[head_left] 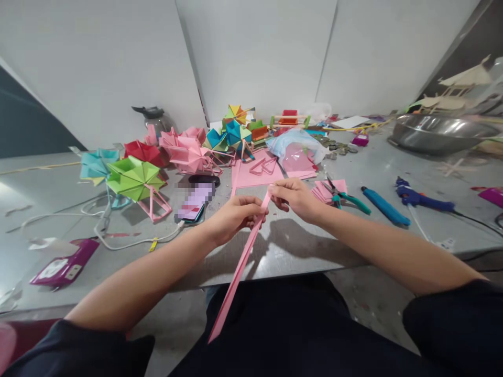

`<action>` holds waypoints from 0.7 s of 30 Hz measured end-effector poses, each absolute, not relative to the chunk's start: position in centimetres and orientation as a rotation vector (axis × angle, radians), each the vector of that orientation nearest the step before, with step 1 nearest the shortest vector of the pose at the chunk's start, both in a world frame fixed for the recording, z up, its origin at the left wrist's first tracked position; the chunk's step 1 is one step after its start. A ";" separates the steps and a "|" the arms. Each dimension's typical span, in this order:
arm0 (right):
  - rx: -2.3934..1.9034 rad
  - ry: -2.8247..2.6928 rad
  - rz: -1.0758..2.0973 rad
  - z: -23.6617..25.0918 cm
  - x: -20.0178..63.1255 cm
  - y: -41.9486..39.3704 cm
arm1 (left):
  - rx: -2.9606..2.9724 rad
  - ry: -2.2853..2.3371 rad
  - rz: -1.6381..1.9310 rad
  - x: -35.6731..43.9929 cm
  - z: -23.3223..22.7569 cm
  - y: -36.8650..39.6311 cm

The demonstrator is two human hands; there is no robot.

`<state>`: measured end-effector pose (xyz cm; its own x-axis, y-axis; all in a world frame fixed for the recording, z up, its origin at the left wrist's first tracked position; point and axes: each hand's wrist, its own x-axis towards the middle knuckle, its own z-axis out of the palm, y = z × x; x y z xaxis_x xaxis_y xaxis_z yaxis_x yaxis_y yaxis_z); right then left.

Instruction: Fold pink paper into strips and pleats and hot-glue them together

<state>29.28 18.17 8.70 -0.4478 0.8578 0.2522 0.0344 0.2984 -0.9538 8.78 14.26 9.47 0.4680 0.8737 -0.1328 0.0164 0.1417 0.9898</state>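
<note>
Folding long pink paper strip (pixel 239 269) above worktop (pixel 353 230) edge. Pinching strip's upper end: left hand (pixel 236 214) closed round it, right hand (pixel 294 198) gripping tip with fingertips. Lower end hanging over lap. Next likely calling for sharp, aligned crease.

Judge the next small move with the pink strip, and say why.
Probably run the right hand down to press the fold. Both hands pinch the strip at its top end, the left hand just below the right, while the long rest hangs loose past the table edge.
</note>
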 end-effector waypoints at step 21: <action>-0.883 -1.699 1.416 4.3 28.7 18.7 | 1.471 0.849 0.717 7.3 5.4 16.9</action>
<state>28.69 18.65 4.32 -0.4873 0.8661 0.1116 0.0464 0.1533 -0.9871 7.32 16.94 5.37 0.5391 0.8408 -0.0498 0.0916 0.0002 0.9958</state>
